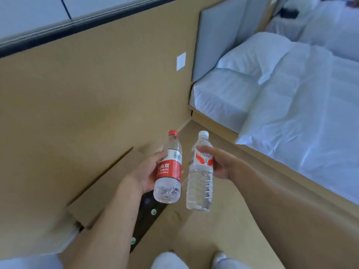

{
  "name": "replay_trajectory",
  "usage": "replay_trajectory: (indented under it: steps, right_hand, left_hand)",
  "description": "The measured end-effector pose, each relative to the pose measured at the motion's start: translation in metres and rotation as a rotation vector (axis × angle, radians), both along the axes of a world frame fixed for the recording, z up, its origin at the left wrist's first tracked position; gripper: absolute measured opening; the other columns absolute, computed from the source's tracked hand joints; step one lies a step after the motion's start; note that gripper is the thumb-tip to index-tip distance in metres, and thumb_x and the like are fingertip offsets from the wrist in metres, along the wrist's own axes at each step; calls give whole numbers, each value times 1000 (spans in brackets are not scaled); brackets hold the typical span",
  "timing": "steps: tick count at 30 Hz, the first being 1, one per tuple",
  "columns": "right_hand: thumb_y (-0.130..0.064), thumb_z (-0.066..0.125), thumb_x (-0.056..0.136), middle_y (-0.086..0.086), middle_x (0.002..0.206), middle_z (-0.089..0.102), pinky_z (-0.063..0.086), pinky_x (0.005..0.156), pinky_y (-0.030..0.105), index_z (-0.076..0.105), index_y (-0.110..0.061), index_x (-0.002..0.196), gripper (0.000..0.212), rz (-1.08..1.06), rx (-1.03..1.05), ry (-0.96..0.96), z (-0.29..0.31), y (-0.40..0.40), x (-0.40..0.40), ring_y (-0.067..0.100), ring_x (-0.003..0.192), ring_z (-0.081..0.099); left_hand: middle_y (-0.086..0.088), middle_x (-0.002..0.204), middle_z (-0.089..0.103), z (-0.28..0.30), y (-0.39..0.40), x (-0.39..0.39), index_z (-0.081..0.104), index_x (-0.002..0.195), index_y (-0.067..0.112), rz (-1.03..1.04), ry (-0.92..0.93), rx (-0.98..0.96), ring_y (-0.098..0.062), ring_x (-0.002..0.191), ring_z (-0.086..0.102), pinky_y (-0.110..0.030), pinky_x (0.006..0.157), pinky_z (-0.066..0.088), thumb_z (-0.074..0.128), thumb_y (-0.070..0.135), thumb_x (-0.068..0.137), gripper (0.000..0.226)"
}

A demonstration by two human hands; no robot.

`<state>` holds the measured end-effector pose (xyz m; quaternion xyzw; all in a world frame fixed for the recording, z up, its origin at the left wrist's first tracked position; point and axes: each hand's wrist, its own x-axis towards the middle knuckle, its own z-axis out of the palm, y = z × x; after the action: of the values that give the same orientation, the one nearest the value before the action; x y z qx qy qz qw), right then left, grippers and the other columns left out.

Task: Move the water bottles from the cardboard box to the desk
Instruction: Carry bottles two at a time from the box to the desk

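My left hand (pixel 147 171) grips a clear water bottle with a red cap and red label (pixel 169 169) around its middle, holding it in the air. To its right, my right hand (pixel 217 162) holds a second clear bottle with a white cap and a white-and-orange label (pixel 200 175), also lifted. Both bottles are roughly upright and close together without touching. Below my left forearm the open cardboard box (pixel 108 183) sits on the floor against the wall, and a few bottle caps (pixel 153 211) show in its dark inside. No desk is in view.
A tan wall (pixel 87 84) runs along the left with a white switch plate (pixel 181 61). A bed with white sheets and pillows (pixel 291 94) fills the right side. Tan floor (pixel 223 230) lies between the box and the bed. My feet (pixel 194 261) show at the bottom.
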<state>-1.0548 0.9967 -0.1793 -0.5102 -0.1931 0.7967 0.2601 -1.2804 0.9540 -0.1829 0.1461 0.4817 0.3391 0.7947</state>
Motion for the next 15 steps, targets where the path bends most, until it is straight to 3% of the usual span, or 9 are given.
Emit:
replay_trajectory:
  steps: [4,7,15]
  right_hand:
    - [-26,74,83,14,93,63,51,95,45,53,-7,118,45,-143,42,33,3,-24,72,27,86,62]
    - [-34,71,87,13,93,63,48,100,46,57,-9,111,37,-262,62,49,5,-49,134,27,87,62]
    - [-43,79,72,9,88,68,58,79,46,63,-14,99,43,-479,79,-58,12,-146,315,25,81,68]
  left_hand:
    - [-21,82,70,7,8,68,61,113,-2,-166,64,27,-31,66,69,-42,64,61,76,29,73,53]
    - [-16,79,71,10,9,127,62,109,2,-296,100,64,-28,63,69,-39,62,60,80,31,70,52]
    - [-16,90,68,19,-26,329,51,134,5,-551,103,154,-28,70,67,-41,67,60,70,27,91,52]
